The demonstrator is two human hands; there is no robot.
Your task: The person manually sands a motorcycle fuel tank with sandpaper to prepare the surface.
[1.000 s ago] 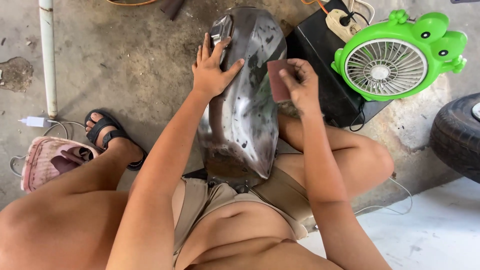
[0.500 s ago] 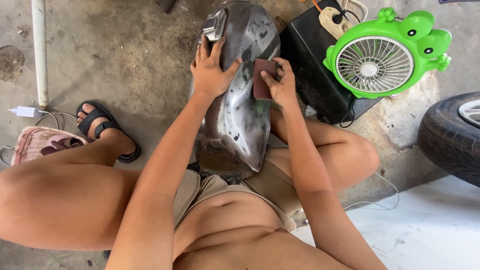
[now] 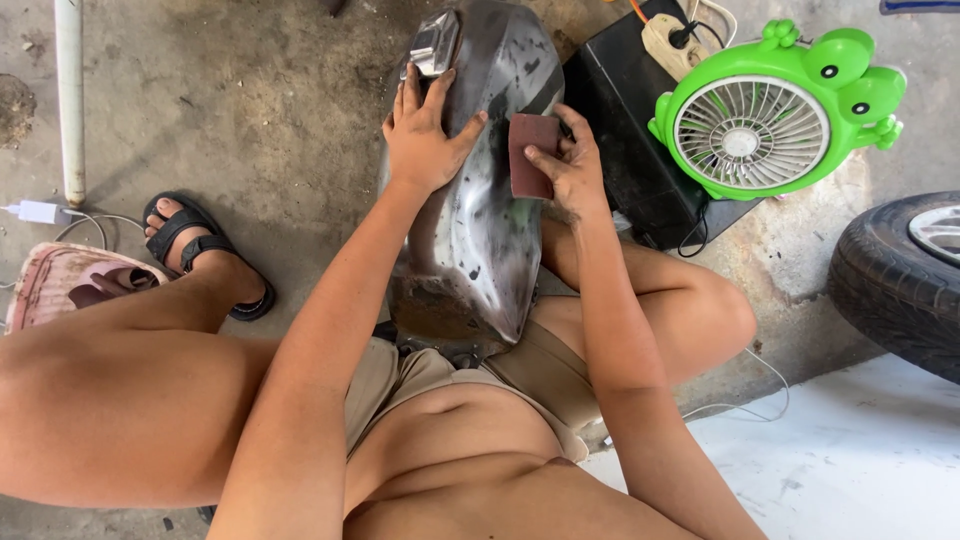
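A bare-metal motorcycle fuel tank (image 3: 470,250) rests between my legs, its filler cap (image 3: 436,42) at the far end. My left hand (image 3: 422,135) lies flat on the tank's upper left side, fingers spread. My right hand (image 3: 570,165) presses a reddish-brown piece of sandpaper (image 3: 530,155) against the tank's right flank, fingers closed over it.
A green frog-shaped fan (image 3: 770,115) stands on a black box (image 3: 625,140) to the right, with a power strip (image 3: 675,40) behind. A car tyre (image 3: 895,280) lies at far right. A white pipe (image 3: 70,95), a charger (image 3: 40,212) and a pink bag (image 3: 60,285) sit left.
My right hand with the sandpaper has slid left and down along the tank's right side. The view has shifted slightly; the left hand stays on the tank.
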